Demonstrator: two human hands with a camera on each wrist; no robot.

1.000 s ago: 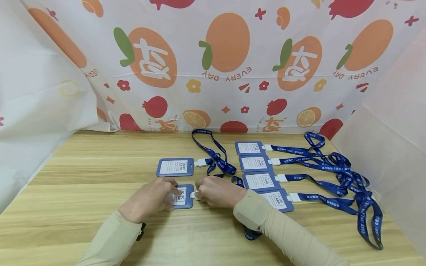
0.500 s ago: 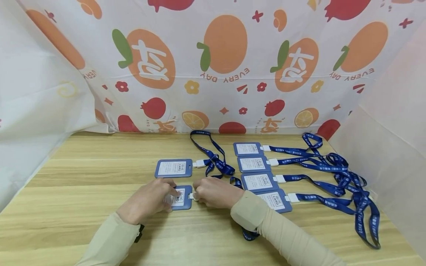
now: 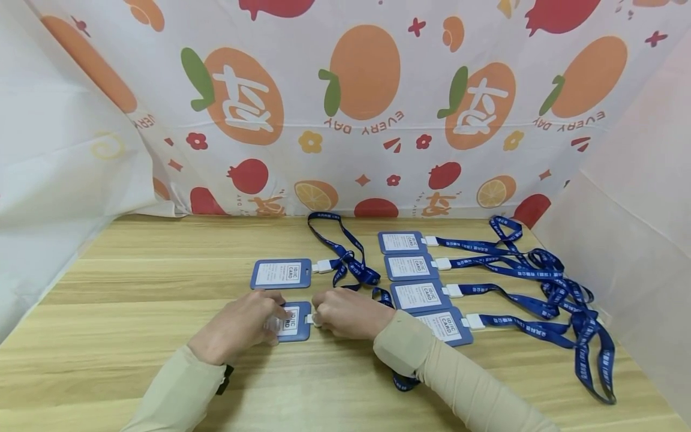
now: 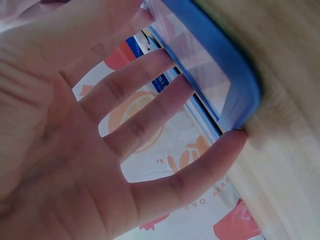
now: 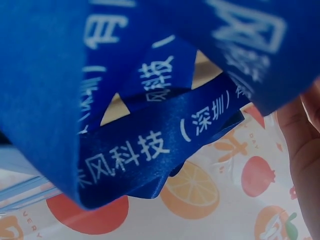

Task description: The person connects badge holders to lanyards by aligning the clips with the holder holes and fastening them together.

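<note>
Two hands are meeting over the front badge holder (image 3: 294, 327), which is lying on the desk (image 3: 108, 360) just in front of another holder (image 3: 281, 274). The grip of the left hand (image 3: 237, 324) is pinching its left end, fingertips resting along the edges; that of the right hand (image 3: 348, 312) is pinching the white clip (image 3: 312, 320) at the slotted end. The likeliest trouble, I judge: if the right is tugging while the left is holding too lightly, the holder could be skewing or the clip slipping. The blue lanyard (image 5: 150, 145) is hanging in loops close to the right wrist, so a lifting hand could be dragging the strap along and twisting the holder. The right sleeve (image 3: 407, 345) is covering part of the nearest of the four holders (image 3: 423, 294), so a backward pull could be nudging that row. Compared with a second ago, the head view is sitting slightly shifted, while both grips are keeping their places.
</note>
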